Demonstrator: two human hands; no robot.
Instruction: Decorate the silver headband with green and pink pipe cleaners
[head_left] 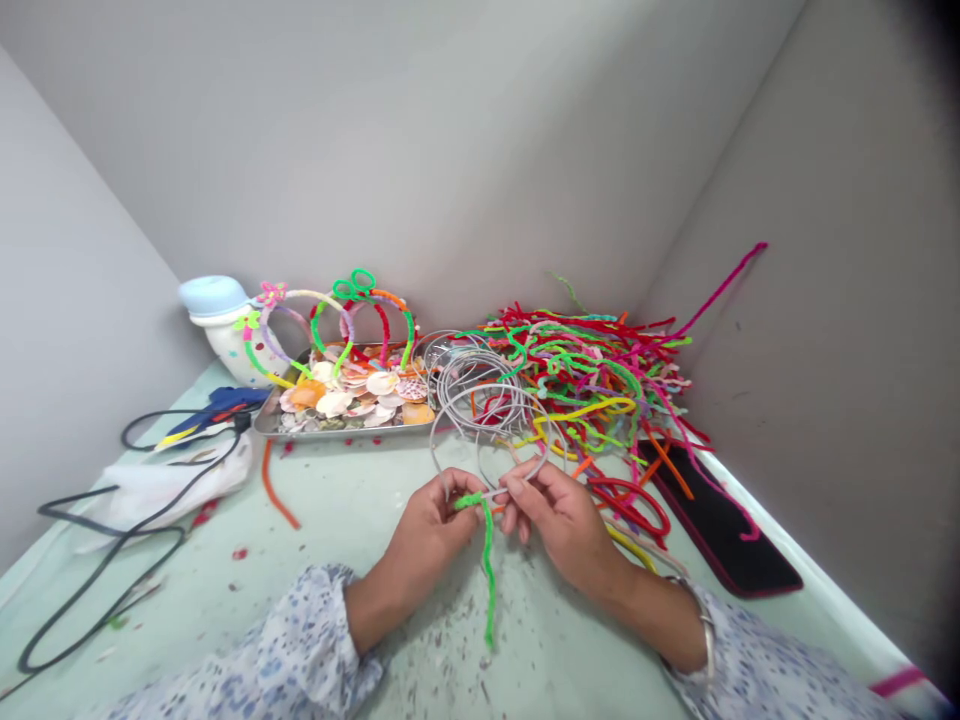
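Pipe cleaner (488, 565), fuzzy green, dangles bent, top prob. wound on hoop (538, 465).

Shell tray (337, 432) left of wire hoops (480, 400); pipe-cleaner heap (592, 380) right; jar (217, 330) behind tray.

— Left hand (431, 520)?
— Left of the green pipe cleaner (487, 560), fingertips pinched on its top.
— Right hand (559, 520)?
— Right of it, thumb and forefinger pinched closed, wrist angled inward.

Top of green pipe cleaner (487, 560) hidden by left hand (429, 528), 2 sleeves (300, 660) cut off at bottom edge
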